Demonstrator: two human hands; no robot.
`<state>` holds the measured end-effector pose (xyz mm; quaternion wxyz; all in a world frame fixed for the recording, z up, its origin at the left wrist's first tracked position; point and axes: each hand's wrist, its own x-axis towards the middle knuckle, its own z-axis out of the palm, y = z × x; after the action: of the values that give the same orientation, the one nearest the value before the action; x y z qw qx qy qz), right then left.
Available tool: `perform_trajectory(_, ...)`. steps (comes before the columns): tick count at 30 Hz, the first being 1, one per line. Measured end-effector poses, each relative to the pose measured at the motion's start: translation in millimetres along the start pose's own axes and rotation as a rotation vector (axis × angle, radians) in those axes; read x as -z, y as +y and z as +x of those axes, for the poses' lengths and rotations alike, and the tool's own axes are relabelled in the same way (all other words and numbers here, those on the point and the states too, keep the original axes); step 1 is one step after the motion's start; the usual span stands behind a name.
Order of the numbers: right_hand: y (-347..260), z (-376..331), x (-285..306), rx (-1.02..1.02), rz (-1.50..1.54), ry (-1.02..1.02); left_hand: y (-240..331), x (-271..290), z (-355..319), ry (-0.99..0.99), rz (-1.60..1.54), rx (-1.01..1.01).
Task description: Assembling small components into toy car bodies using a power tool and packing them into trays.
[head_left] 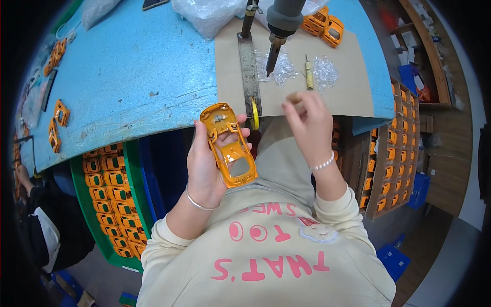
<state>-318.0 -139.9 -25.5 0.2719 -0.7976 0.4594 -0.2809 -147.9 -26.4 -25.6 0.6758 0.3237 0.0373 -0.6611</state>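
My left hand (pixel 202 166) holds an orange toy car body shell (pixel 235 152) in front of my lap, its hollow inside facing up. The fingers wrap round its underside, and some show through the window openings. To the right, my right hand (pixel 310 125) is raised by the table's front edge, thumb and fingertips closed together. Whatever they pinch, if anything, is too small to make out. Just beyond that hand are a small pile of clear plastic pieces (pixel 325 74), a yellow-handled pointed tool (pixel 309 77) and a second clear pile (pixel 281 69).
A heated-tip tool (pixel 279 36) hangs point-down over brown cardboard (pixel 348 92) on the blue table (pixel 153 66), beside a metal bar (pixel 249 71). More orange shells (pixel 325 28) lie at the back. A green crate (pixel 135 204) and a divided box (pixel 391 153) hold several shells. A co-worker sits far left.
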Motion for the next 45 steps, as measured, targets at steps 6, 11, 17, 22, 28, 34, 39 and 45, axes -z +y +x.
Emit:
perform_trajectory(6,15,35,-18,0.012,-0.365,0.187,-1,-5,-7,0.029,0.112,-0.013)
perform_trajectory(11,14,40,-23,-0.049,-0.325,0.138,-6,-1,-5,0.026,0.134,-0.005)
perform_trajectory(17,29,45,-18,-0.104,0.039,0.150,-10,-2,0,0.028,0.158,0.020)
perform_trajectory(22,32,42,-17,0.006,0.062,0.184,-11,-7,2,-0.015,0.190,0.028)
perform_trajectory(28,29,43,-14,0.102,-0.074,0.241,-14,-9,5,-0.031,0.199,0.026)
perform_trajectory(34,35,45,-15,0.116,0.013,0.199,-15,-12,5,-0.039,0.219,0.030)
perform_trajectory(39,32,45,-12,0.175,-0.162,0.221,-14,-11,5,-0.062,0.232,0.026)
perform_trajectory(45,38,46,-14,0.149,0.046,0.246,-14,-11,5,-0.070,0.235,0.031)
